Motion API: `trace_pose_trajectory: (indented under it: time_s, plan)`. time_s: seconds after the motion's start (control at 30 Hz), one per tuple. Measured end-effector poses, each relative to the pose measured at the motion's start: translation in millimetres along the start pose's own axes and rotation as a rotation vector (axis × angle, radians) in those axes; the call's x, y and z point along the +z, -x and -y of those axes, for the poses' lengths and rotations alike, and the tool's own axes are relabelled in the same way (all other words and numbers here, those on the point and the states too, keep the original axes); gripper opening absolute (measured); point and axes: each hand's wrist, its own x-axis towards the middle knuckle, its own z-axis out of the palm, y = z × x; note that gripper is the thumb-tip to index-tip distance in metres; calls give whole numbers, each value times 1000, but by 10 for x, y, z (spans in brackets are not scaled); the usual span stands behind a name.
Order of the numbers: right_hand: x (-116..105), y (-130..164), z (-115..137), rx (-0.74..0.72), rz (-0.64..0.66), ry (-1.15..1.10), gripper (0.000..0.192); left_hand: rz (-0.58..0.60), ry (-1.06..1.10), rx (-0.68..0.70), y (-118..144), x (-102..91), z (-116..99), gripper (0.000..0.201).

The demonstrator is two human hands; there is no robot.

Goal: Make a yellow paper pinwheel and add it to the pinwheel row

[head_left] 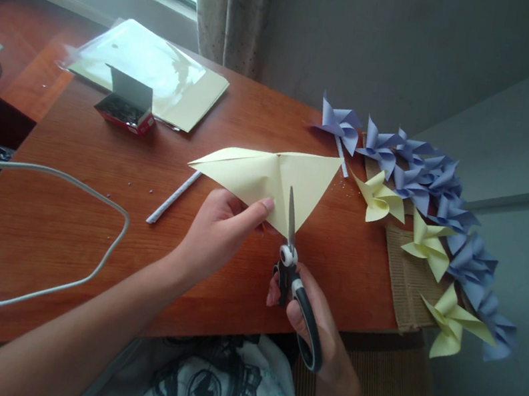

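My left hand (224, 222) pinches a creased, pale yellow sheet of paper (258, 173) near its lower edge, thumb on top. The sheet is held above the table, its left and right corners spread out. In my right hand (312, 307) is a pair of scissors (288, 256) with black and white handles. Their blades point up and lie against the paper's lower right part, one blade showing in front of it. How far the blades are apart cannot be made out. Behind the paper, a rolled white paper stick (173, 197) lies on the table.
Blue pinwheels (379, 146) and yellow pinwheels (426, 244) crowd the table's right side, some on corrugated cardboard (400, 281). An open red box (129, 111) stands before a plastic-wrapped paper stack (200, 99) at the back left. A white cable (109, 246) loops over the left side of the wooden table (64, 212).
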Motion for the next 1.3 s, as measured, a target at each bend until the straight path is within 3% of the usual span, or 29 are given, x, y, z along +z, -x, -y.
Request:
trace_pose_trajectory:
  time_s: [0.73,1.3]
  plan:
    - [29,9,-28,19,-42,-23,53,4,15,6,-5,-8,9,19]
    - [-10,21,28,-4,18,-14,55,-5,20,-6,-4,-9,2,21]
